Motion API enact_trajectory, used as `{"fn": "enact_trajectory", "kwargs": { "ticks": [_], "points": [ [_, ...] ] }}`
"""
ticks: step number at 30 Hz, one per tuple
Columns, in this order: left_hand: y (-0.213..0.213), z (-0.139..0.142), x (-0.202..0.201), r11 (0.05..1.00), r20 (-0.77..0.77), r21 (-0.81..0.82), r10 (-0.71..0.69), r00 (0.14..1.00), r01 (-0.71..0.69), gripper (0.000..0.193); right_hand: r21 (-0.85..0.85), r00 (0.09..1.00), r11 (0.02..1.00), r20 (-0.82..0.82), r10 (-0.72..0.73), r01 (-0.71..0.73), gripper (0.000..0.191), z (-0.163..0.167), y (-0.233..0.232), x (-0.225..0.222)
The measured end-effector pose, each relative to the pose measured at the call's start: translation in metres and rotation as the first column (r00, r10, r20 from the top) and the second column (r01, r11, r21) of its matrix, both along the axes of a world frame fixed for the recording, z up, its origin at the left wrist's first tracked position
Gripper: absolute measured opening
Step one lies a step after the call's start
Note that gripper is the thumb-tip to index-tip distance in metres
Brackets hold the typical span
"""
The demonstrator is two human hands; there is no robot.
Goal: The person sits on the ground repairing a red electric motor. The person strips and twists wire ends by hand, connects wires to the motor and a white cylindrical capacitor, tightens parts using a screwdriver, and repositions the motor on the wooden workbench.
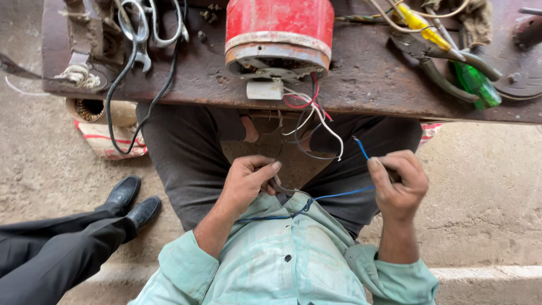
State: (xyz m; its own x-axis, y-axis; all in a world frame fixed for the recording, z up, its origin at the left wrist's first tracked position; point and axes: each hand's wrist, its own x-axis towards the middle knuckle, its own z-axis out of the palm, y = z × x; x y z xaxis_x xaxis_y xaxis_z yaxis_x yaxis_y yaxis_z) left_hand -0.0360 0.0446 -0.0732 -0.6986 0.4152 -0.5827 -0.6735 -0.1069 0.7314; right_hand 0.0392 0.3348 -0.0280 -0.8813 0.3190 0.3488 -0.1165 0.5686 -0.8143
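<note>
I sit with my lap under a rusty workbench (367, 79). My left hand (248, 181) pinches a thin grey wire near my chest. My right hand (398, 183) is closed around a blue wire (344, 194) whose free end (359, 146) sticks up beside the fingers. The blue wire runs across my pale green shirt between both hands. A red cylindrical motor housing (279, 34) stands on the bench edge, with a white capacitor (265, 89) under it and red, white and black leads (307, 116) hanging down toward my hands.
Pliers (446, 68), a green-handled screwdriver (477, 85) and yellow-sleeved wires (420, 25) lie at the bench's right. A black cable (132, 101), metal rings and scrap sit at the left. Another person's black shoes (132, 203) and dark trouser legs rest on the concrete floor at left.
</note>
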Motion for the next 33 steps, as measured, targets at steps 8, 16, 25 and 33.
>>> {"fn": "enact_trajectory", "kwargs": {
  "ticks": [8, 16, 25, 33],
  "points": [
    [0.005, -0.014, 0.009, 1.0, -0.003, -0.009, 0.024, 1.0, -0.024, 0.025, 0.163, 0.987, 0.976, 0.091, 0.134, -0.147, 0.018, 0.031, -0.001, -0.049],
    [0.001, -0.006, 0.003, 0.999, -0.042, 0.016, 0.045, 0.998, -0.044, 0.024, 0.173, 0.987, 0.975, 0.105, 0.123, -0.14, 0.016, 0.036, -0.006, -0.065],
    [-0.001, -0.001, -0.001, 0.999, -0.045, 0.004, 0.034, 0.998, -0.033, 0.027, 0.147, 0.989, 0.982, 0.104, 0.101, -0.116, 0.016, 0.03, -0.003, -0.066],
    [0.003, -0.01, -0.007, 0.999, 0.0, 0.024, 0.027, 1.0, -0.027, 0.027, 0.14, 0.988, 0.983, 0.12, 0.1, -0.117, 0.016, 0.03, -0.004, -0.065]
  ]
}}
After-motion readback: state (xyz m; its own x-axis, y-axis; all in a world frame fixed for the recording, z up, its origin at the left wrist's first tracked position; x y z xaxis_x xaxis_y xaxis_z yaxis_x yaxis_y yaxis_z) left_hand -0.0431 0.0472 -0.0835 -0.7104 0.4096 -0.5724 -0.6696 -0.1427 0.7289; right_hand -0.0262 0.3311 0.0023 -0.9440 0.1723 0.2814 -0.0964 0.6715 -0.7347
